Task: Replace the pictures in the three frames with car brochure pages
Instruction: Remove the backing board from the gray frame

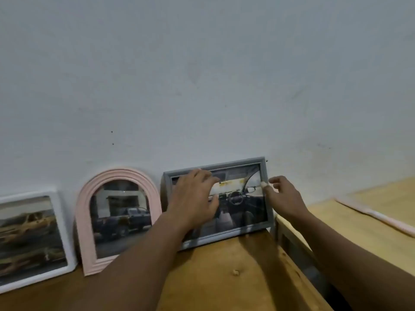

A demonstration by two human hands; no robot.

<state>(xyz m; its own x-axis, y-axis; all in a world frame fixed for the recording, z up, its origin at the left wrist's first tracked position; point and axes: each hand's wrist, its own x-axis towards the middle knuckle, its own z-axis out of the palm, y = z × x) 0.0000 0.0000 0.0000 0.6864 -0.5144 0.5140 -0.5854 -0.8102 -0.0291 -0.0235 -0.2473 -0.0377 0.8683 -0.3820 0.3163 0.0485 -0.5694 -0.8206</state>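
Observation:
Three frames lean against the wall on a wooden tabletop (224, 277). A white frame (60, 223) at the left holds a page with a yellow car. A pink arched frame (83, 212) in the middle holds a page with a dark pickup. A grey frame (247, 228) at the right shows a car interior with a steering wheel. My left hand (194, 199) lies spread over the grey frame's glass, fingers reaching its upper left. My right hand (281, 196) is at the frame's right edge, thumb and finger touching that side.
A pale wall (202, 75) rises right behind the frames. To the right stands a lighter wooden table (350, 225) with a pink strip (377, 217) lying on it, separated by a narrow dark gap (298, 250).

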